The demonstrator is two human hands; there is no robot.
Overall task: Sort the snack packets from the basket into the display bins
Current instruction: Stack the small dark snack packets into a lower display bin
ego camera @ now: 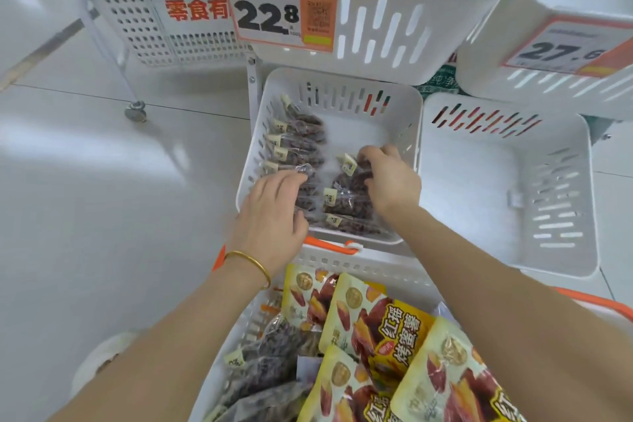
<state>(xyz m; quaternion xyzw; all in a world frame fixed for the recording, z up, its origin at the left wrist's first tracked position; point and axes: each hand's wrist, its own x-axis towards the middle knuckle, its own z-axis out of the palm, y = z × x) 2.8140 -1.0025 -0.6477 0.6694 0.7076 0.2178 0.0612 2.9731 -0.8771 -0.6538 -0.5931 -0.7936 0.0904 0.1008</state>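
Observation:
A white display bin in the middle holds several clear packets of dark dried fruit in two rows. My left hand lies over the near packets of the left row, fingers fairly straight and touching them. My right hand has its fingers curled on the top of a packet in the right row. Below, the white basket with orange handles carries yellow sweet-potato snack packets and more clear dark packets.
An empty white bin stands right of the filled one. Above hang two more white bins with price tags, 22.8 and 27.6. A white wheeled rack with red lettering stands at the left on the pale floor.

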